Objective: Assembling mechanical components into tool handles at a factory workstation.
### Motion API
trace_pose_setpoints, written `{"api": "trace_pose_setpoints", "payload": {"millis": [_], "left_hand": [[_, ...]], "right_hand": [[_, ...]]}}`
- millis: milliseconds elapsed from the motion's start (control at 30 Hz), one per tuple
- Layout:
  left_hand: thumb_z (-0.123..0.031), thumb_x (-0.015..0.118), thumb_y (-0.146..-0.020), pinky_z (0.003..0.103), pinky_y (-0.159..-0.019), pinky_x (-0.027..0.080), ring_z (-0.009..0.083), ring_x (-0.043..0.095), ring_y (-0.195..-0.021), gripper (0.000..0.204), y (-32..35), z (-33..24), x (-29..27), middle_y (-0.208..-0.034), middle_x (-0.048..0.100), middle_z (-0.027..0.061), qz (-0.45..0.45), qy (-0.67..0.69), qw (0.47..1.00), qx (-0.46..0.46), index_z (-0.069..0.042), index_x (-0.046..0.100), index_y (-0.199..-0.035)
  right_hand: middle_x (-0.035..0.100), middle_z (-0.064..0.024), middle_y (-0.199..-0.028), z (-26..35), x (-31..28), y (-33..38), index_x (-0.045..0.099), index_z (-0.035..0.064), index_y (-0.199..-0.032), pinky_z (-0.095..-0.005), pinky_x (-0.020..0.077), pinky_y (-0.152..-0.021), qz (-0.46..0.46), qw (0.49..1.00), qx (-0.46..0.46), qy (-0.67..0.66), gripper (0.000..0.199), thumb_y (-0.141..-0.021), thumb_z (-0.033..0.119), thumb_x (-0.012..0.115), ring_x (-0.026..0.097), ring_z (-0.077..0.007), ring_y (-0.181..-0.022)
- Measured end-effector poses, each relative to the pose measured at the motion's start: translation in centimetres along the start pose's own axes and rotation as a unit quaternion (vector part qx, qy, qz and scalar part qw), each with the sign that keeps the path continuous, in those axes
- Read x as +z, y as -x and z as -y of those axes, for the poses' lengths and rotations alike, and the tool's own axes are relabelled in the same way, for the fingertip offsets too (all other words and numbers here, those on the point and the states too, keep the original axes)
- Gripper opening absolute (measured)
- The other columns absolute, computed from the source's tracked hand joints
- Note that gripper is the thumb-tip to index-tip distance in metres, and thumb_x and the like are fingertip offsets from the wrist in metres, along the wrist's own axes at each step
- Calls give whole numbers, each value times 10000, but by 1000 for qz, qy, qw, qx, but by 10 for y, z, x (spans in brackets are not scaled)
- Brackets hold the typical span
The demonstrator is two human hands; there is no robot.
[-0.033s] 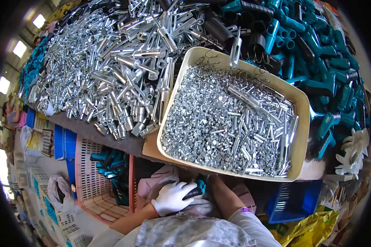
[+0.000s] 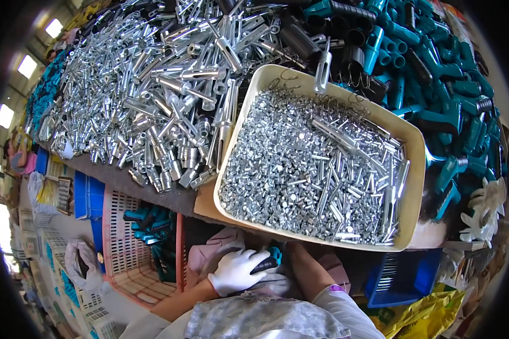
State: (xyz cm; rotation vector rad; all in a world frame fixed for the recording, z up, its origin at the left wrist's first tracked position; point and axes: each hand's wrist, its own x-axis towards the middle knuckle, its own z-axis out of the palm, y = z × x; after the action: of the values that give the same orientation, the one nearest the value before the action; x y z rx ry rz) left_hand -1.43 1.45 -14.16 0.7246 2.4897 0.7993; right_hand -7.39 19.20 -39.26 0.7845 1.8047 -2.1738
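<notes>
My left hand (image 2: 237, 272), in a white glove, is low in front of my body with its fingers curled round a black-and-teal tool part (image 2: 272, 261). Only the part's black grip and a teal end show. My right forearm (image 2: 311, 271), with a purple band at the sleeve cuff, reaches up to the bench edge. There the right hand is hidden, so its fingers cannot be made out. Just beyond both arms a cream tray (image 2: 414, 186) overhangs the bench edge, filled with small metal pins (image 2: 333, 209) and short bits. A slotted metal tube (image 2: 322, 72) leans on its far rim.
Shiny metal tubes and fittings (image 2: 169, 101) are heaped on the left, teal tool bodies (image 2: 435, 118) on the right. Below the bench stand a pink crate (image 2: 144, 282) with teal parts and a blue bin (image 2: 404, 277). White gloves (image 2: 483, 209) hang at the right edge.
The cream tray has shifted very slightly toward the left and nearer. My left hand and the part in it look unmoved.
</notes>
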Motion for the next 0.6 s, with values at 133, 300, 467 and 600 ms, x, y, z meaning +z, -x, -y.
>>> {"api": "trace_pose_setpoints", "payload": {"millis": [133,300,467,600], "left_hand": [[-388,713,-838,438,-723,556,328,682,-804,452,-12,3,7,-929,683,125,-80,-2,996,38,-133,645,-1204],[-357,754,-810,420,-704,563,328,685,-804,458,-30,-14,13,-930,693,128,-136,-13,991,-10,-113,658,-1186],[-375,646,-872,529,-708,538,417,681,-803,522,-57,-14,43,-966,691,203,41,-4,992,-121,-121,496,-1303],[-401,628,-866,558,-740,530,453,674,-833,550,-60,-10,27,-944,699,240,99,28,984,-143,-123,471,-1314]], "right_hand": [[647,-140,-1090,6,4,3,631,75,-1134,-428,502,-897,15,997,-41,67,225,-961,175,526,616,-291,-998],[650,-152,-1105,22,8,-3,633,71,-1136,-440,498,-906,32,983,-98,151,235,-960,181,522,615,-303,-1019],[652,-163,-1120,27,0,3,635,66,-1137,-451,494,-915,49,958,-169,228,246,-959,188,518,614,-316,-1039],[654,-173,-1132,20,-4,15,636,63,-1139,-460,491,-923,47,930,-219,293,255,-957,193,514,614,-325,-1055]]}}
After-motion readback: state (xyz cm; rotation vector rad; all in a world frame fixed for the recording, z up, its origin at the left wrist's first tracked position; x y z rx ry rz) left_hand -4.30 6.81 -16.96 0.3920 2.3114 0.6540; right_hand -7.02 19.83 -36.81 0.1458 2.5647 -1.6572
